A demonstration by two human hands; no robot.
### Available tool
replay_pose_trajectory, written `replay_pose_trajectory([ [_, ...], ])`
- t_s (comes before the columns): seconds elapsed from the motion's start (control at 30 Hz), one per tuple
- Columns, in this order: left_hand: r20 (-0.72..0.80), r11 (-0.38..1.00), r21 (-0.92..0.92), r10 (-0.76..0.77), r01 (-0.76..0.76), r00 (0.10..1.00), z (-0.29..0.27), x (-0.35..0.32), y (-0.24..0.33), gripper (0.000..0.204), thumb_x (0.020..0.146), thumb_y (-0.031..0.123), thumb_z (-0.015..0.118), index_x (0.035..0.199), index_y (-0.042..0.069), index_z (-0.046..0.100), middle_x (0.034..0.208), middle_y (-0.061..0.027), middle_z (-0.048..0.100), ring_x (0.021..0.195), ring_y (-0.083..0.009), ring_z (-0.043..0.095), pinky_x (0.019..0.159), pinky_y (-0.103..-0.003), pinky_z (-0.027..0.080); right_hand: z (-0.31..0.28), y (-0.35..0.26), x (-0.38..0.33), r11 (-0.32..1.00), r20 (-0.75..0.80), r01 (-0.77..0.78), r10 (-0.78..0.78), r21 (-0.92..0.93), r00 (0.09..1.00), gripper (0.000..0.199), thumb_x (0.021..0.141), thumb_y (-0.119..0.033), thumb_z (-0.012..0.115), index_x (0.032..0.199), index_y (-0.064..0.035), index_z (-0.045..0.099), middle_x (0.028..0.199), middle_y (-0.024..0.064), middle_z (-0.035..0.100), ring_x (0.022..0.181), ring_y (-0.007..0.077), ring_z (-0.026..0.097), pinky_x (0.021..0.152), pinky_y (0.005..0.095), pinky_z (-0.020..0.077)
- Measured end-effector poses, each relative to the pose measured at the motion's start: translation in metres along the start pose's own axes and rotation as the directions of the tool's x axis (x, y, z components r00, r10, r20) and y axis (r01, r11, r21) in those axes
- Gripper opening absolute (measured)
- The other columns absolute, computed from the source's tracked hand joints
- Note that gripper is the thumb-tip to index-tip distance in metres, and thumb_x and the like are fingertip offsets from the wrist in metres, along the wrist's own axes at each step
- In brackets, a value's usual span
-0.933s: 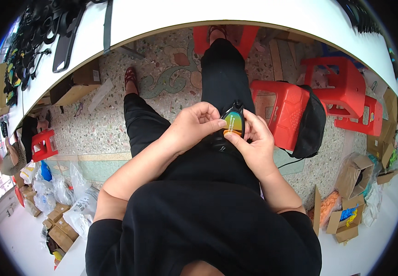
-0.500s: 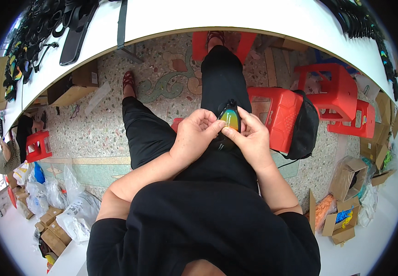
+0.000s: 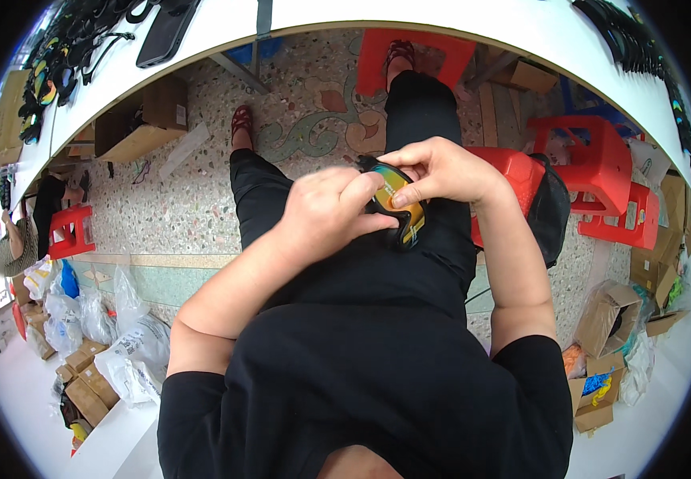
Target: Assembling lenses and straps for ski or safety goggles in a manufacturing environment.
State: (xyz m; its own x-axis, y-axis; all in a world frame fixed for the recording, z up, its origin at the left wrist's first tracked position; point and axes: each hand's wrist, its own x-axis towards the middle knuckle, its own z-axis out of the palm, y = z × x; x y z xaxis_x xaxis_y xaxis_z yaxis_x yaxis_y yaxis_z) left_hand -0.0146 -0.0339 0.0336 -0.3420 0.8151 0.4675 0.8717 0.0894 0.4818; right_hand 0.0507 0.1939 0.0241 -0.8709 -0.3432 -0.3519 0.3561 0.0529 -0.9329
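Over my lap I hold a pair of black swim goggles with mirrored lenses shading from green to orange. My left hand is closed on the near-left side of the goggles, its thumb and bent forefinger at the frame. From the right, my right hand grips them too, with the thumb on the orange lens and the fingers curled round the far edge. The goggles lie slantwise, and one lens shows pale printing. My fingers hide part of the frame and the strap.
Ahead curves a white table with black goggles heaped at left, a phone and black pieces at right. Red stools and a black bag stand at right. Cardboard boxes and plastic bags lie around. Another person is far left.
The goggles have turned from upright to slanted, showing more of the frame. My right hand has swung over their far side, and my left hand has rolled knuckles up. The view has shifted slightly.
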Motion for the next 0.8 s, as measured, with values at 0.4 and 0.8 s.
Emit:
replay_pose_trajectory([
  [0.4, 0.252, 0.999, -0.019, -0.043, 0.049, 0.967, 0.011, -0.023, -0.022, 0.061, 0.071, 0.035, 0.077, 0.12, 0.003, 0.06, 0.092, -0.0113, 0.063, 0.085, -0.0303, 0.065, 0.075, -0.04, 0.054, 0.06, 0.046, -0.016, 0.924, -0.535, 0.256, -0.374, -0.284, 0.758, 0.037, 0.073, -0.012, 0.085, 0.106, -0.0003, 0.072, 0.088, 0.0043, 0.061, 0.076, 0.0095, 0.056, 0.069, 0.0264, 0.0488],
  [0.8, 0.096, 0.935, -0.054, -0.346, 0.352, 0.933, 0.034, -0.038, -0.002, 0.039, 0.071, 0.03, 0.076, 0.093, -0.001, 0.068, 0.077, -0.0132, 0.065, 0.075, -0.0316, 0.066, 0.07, -0.04, 0.054, 0.09, 0.054, -0.049, 0.494, -0.318, 0.172, -0.752, -0.853, 0.578, 0.036, 0.07, -0.006, 0.082, 0.104, -0.0003, 0.071, 0.089, 0.0097, 0.063, 0.074, 0.0252, 0.06, 0.065, 0.0336, 0.0489],
])
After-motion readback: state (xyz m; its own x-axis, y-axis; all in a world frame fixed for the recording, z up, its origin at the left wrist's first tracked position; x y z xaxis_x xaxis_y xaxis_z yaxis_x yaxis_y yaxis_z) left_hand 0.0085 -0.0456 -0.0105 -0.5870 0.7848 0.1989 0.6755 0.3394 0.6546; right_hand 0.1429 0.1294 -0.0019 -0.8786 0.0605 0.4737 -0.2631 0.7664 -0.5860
